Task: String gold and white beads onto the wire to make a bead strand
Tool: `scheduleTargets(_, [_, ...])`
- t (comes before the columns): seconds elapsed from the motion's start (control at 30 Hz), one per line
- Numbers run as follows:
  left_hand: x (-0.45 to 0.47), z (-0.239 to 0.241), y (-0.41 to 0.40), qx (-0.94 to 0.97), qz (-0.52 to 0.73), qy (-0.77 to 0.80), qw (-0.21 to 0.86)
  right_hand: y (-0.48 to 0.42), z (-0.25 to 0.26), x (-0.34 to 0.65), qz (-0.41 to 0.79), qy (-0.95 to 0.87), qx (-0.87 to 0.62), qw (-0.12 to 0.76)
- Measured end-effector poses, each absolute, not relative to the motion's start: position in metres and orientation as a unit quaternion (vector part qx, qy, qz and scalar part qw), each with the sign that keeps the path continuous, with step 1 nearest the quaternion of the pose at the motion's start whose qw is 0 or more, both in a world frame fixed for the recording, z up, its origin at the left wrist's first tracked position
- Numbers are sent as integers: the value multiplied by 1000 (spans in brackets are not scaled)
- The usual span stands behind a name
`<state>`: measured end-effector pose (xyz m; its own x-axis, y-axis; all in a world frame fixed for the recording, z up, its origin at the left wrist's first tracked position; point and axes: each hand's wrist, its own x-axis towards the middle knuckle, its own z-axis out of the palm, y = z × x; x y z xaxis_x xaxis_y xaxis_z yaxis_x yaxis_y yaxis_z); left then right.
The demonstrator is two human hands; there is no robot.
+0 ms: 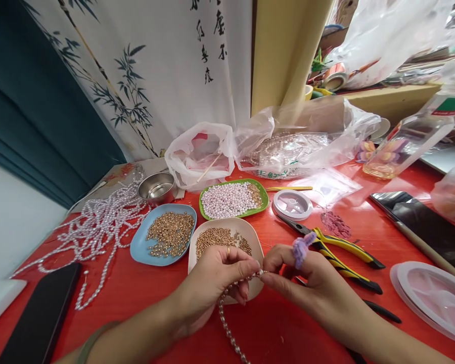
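Observation:
A bead strand [227,326] of pearly and small gold beads hangs from my left hand [222,273], whose thumb and fingers pinch it near its upper end. Close against it, my right hand [299,273] pinches the tip of the same strand between thumb and forefinger; a purple fuzzy ring sits on one finger. Both hands are over the front edge of a cream dish [256,242] of small gold beads. Beside it lie a blue dish [138,245] of larger gold beads and a green tray [265,197] with pale pearls and some gold beads.
Yellow-black pliers [331,253] lie right of my right hand, near a white spool [292,204]. Pearl strands [102,222], a metal bowl [157,188] and a black phone [41,318] are at left. Plastic bags [288,146] stand behind; a clear bottle [405,136] and tablet [420,227] are right.

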<state>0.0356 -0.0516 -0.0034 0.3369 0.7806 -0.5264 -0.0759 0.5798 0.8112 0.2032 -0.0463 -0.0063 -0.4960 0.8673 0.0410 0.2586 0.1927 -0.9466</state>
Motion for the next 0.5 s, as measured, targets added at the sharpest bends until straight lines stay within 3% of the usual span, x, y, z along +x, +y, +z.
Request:
scheduleTargets(0.23, [35,-1,-50,354,288,467,757,-41,-7,204,632,-587,-406,301])
scheduleTargets(0.5, [36,-2,-49,373,278,442,767,-39,-8,202,691,-515,-425,278])
